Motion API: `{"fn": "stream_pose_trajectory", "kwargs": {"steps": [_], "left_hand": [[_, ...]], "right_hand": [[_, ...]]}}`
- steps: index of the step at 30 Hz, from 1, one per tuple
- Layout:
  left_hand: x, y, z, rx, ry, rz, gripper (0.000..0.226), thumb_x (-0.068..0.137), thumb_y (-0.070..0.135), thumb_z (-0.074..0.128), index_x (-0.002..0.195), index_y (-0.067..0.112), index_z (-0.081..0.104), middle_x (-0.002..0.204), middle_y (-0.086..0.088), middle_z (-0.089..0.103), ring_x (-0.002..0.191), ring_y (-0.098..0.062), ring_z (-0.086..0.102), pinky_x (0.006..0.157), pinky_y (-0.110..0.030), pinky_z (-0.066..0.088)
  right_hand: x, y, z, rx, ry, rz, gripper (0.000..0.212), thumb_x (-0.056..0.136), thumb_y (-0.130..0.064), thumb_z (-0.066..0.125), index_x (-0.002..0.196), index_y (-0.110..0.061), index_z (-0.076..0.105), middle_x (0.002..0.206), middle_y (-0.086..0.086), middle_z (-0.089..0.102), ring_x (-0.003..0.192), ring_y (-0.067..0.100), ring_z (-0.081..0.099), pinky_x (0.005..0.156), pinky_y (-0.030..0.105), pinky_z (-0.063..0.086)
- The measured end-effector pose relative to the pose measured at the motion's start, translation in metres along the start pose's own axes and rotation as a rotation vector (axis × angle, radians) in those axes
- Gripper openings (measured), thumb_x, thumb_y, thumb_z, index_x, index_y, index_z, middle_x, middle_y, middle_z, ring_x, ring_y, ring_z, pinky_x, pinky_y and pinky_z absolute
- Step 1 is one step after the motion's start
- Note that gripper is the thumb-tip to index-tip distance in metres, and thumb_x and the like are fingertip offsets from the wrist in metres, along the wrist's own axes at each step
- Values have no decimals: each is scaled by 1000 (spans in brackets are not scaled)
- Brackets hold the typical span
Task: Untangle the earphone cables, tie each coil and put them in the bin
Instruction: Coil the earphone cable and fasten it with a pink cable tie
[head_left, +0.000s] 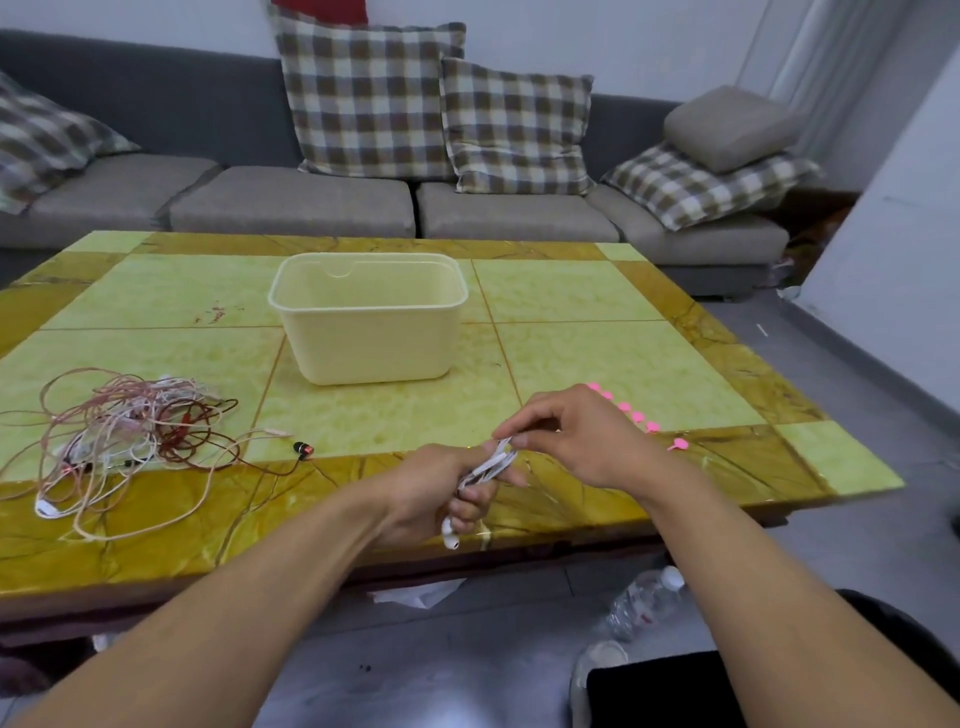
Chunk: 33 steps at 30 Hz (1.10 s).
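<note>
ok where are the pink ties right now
The pink ties lie in a row on the table's right side, just behind the right hand, right of the bin.

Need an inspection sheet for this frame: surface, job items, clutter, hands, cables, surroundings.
Surface: tiled yellow table, brown border.
Job's things: cream bin at centre, inside looks empty; pink ties in a row on the right.
Clutter: nothing seen on the table beyond the job's things.
Hands: left hand holds the white earphone coil, an earbud hanging below; right hand pinches the coil's top end.
Cables: tangled earphone pile on the left, still untied.
Surroundings: grey sofa with checked cushions behind; plastic bottle on the floor.
</note>
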<state>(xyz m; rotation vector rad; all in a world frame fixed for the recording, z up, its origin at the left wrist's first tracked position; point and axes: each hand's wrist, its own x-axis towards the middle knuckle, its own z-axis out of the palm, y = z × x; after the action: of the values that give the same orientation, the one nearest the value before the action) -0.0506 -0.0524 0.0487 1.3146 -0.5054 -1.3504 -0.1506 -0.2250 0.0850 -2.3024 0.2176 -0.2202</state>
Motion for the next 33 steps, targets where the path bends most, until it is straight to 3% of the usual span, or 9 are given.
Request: {"fn": "stream_pose_trajectory", "kwargs": {"steps": [5, 9, 12, 16, 20, 23, 28, 31, 33], "left_hand": [[10, -1, 9, 78, 5, 43, 43, 105, 45, 42, 104, 6, 61, 64, 4, 28, 51, -8, 22, 48, -21, 25], [19, 0, 18, 296, 15, 102, 37, 108, 40, 39, 103, 9, 60, 61, 8, 31, 51, -8, 25, 48, -21, 26], [27, -3, 26, 370, 54, 126, 30, 110, 34, 36, 93, 14, 50, 56, 11, 34, 47, -6, 26, 46, -20, 23], [37, -2, 27, 338, 119, 90, 31, 110, 33, 36, 85, 17, 48, 57, 8, 33, 49, -9, 24, 46, -21, 20], [42, -3, 28, 415, 114, 6, 35, 107, 34, 39, 76, 19, 48, 55, 7, 34, 47, -9, 26, 46, -22, 20], [46, -3, 32, 401, 111, -1, 37, 107, 35, 39, 75, 20, 47, 55, 8, 34, 47, -10, 25, 46, -22, 19], [49, 0, 30, 359, 137, 32, 37, 108, 35, 37, 76, 20, 46, 57, 7, 32, 49, -10, 23, 48, -24, 17], [51, 0, 27, 326, 151, 70, 37, 108, 38, 37, 77, 19, 46, 58, 7, 32, 50, -10, 23, 48, -24, 18], [52, 1, 23, 324, 147, 96, 36, 109, 40, 37, 81, 18, 47, 59, 7, 33, 51, -11, 24, 50, -24, 21]], "right_hand": [[-2, 11, -4, 67, 46, 42, 20, 90, -1, 73, 97, -17, 81, 90, -10, 76, 86, -4, 69, 85, 16, 52], [-8, 28, -8, 146, 53, 77, 28, 88, -4, 76, 101, -29, 78, 95, 0, 78, 95, 14, 73, 94, 31, 56], [-15, 41, -21, 250, 119, 117, 33, 88, -2, 75, 114, -21, 73, 98, 8, 76, 87, 12, 69, 83, 21, 56], [-23, 91, -54, -115, 408, 360, 24, 95, -4, 67, 109, -20, 77, 99, 0, 75, 90, 11, 69, 87, 30, 56], [-39, 142, -72, -391, 251, 603, 26, 94, -5, 64, 103, -25, 79, 115, 3, 74, 103, 24, 67, 82, 30, 51], [-41, 149, -76, -406, 144, 599, 21, 88, -11, 77, 98, -29, 80, 104, -3, 71, 100, 22, 65, 81, 28, 47], [-35, 153, -83, -480, 102, 587, 27, 81, -28, 85, 60, -36, 71, 90, 2, 69, 88, 20, 63, 77, 31, 52], [-37, 150, -82, -583, -4, 596, 26, 93, -30, 73, 68, -35, 68, 97, -2, 66, 109, 21, 49, 94, 39, 49], [-40, 137, -84, -586, -11, 566, 24, 101, -26, 59, 78, -34, 62, 98, -5, 62, 114, 21, 45, 92, 39, 46]]}}
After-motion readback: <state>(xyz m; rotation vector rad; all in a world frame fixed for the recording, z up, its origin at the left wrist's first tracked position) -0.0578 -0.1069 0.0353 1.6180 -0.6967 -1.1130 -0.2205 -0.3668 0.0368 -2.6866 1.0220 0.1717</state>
